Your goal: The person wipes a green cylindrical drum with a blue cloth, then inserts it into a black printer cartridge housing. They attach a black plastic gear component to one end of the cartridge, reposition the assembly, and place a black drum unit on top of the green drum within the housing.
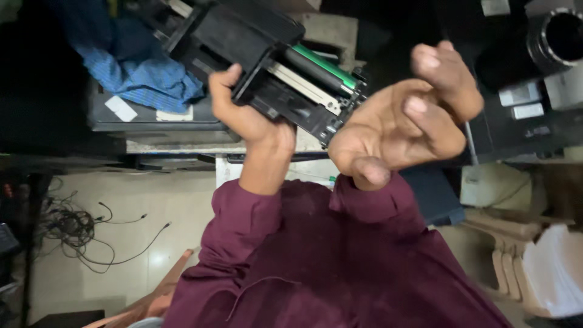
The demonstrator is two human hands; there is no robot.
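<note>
The room is dim: a pale tiled floor [121, 200] with a tangle of black cables [73, 228] at the left, stacked pale plastic chairs [516, 243] at the right, and dark machines [534, 73] along the far right. A grey desk [182, 146] carries a flat dark device [152, 118] with a crumpled blue checked cloth [146, 67] lying on it.

The left hand [243, 112] clasps a black toner cartridge [273, 67] by its near edge, thumb on top, held above the desk's front edge. Its long axis runs diagonally from upper left to lower right, with the green strip and roller facing upper right. The right hand [407, 121] is raised just beside the cartridge's lower-right end, palm up, fingers curled, holding nothing.
</note>
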